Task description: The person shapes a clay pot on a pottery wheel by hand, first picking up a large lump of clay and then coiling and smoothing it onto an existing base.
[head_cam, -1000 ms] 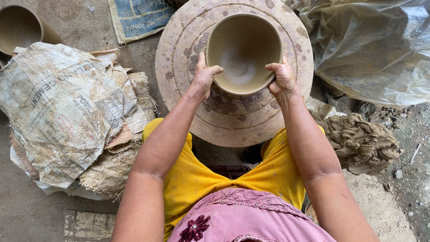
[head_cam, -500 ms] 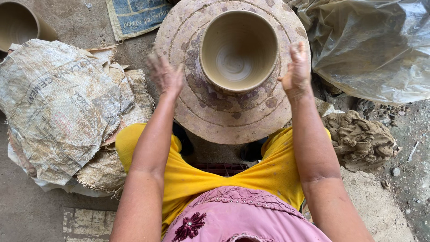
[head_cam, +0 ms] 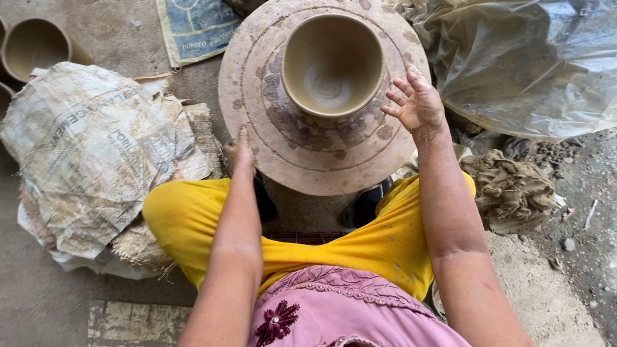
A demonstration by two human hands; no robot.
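Clay-brown and wet, a deep round unfired pot [head_cam: 332, 64] stands in the middle of a flat round mud-smeared potter's wheel [head_cam: 270, 138], apart from both hands. Its outer wall is mostly hidden by the steep view from above; only the rim and the spiralled inside show. The far edge of the wheel is cut off at the top of the frame, and its near edge hangs over the person's yellow-clad knees [head_cam: 186, 218], so whatever bears it cannot be seen.

At the wheel's left rim the left hand [head_cam: 240, 153] lies knuckles up, fingers together and pointing away, touching the rim; its palm is out of sight, and nothing shows in its grasp. Raised just beside the wheel's right edge, the right hand [head_cam: 418, 103] has its palm turned inward, fingers spread and slightly curled, holding nothing. Both forearms run up from the bottom of the frame, the elbows cut off.

To the left lies a crumpled printed grey sack [head_cam: 90, 154], with another round clay pot [head_cam: 35, 46] beyond it, partly cut off. On the right are a clouded plastic sheet [head_cam: 533, 64] and a lump of rough brown clay [head_cam: 511, 189].
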